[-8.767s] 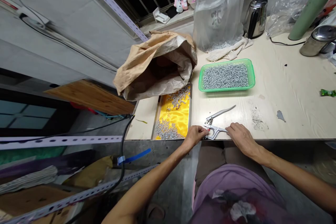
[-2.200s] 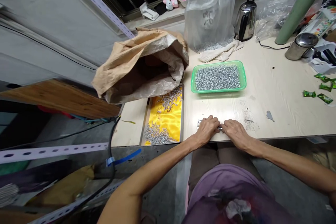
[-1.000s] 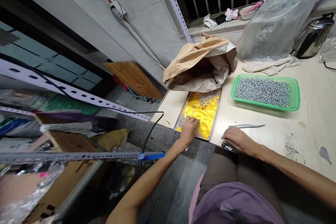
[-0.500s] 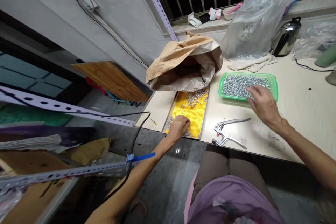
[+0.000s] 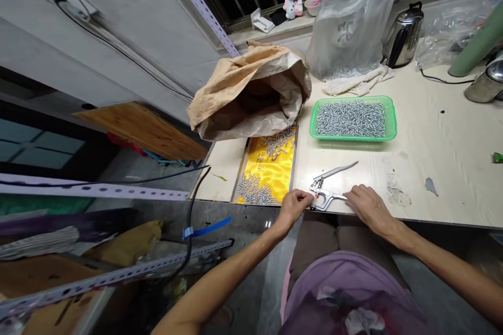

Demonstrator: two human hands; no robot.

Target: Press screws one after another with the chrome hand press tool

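Silver spring-loaded pliers (image 5: 328, 197) lie near the table's front edge, their two handles spread apart. My right hand (image 5: 369, 209) has its fingers closed on the end of the lower handle. Beside the jaws is my left hand (image 5: 293, 209), thumb and fingertips pinched together; whatever is between them is too small to make out. To the left, a shallow tray lined with yellow cloth (image 5: 281, 170) bears two heaps of small metal pieces (image 5: 255, 189). Beyond the pliers stands a green plastic basket (image 5: 353, 139) full of similar small silvery pieces (image 5: 349, 118).
An open brown paper sack (image 5: 223, 94) leans over the tray's far end. Behind the basket are a cloth (image 5: 353, 84), a large clear plastic bag (image 5: 346, 36) and a steel kettle (image 5: 404, 36). A black cable (image 5: 190, 214) hangs past the table's left edge.
My left hand has left the pieces on the yellow cloth and come right to the pliers' jaws. My right hand has dropped from the green basket to the pliers' handle. The view has shifted.
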